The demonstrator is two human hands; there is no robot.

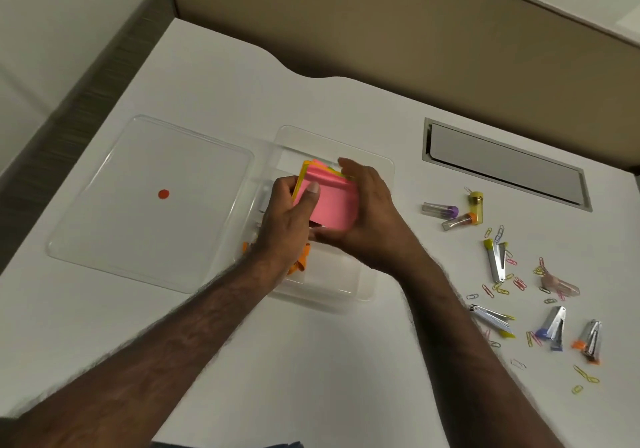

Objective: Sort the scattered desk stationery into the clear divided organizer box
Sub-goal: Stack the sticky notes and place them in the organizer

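Note:
A stack of sticky notes (334, 201), pink on top with yellow and orange edges, is held above the clear divided organizer box (377, 170). My left hand (289, 226) grips its left side with the thumb on the pink top. My right hand (367, 219) wraps round its right and near edges. Orange pieces (300, 263) lie in the box under my left wrist. On the desk to the right lie several small staplers (554, 326), coloured paper clips (519, 283) and clear lead tubes (440, 210).
The box's clear lid (114, 239), with a red dot sticker (163, 194), lies flat to the left of the box. A grey cable hatch (505, 163) is set into the desk at the back right. A beige partition (381, 32) runs behind the desk.

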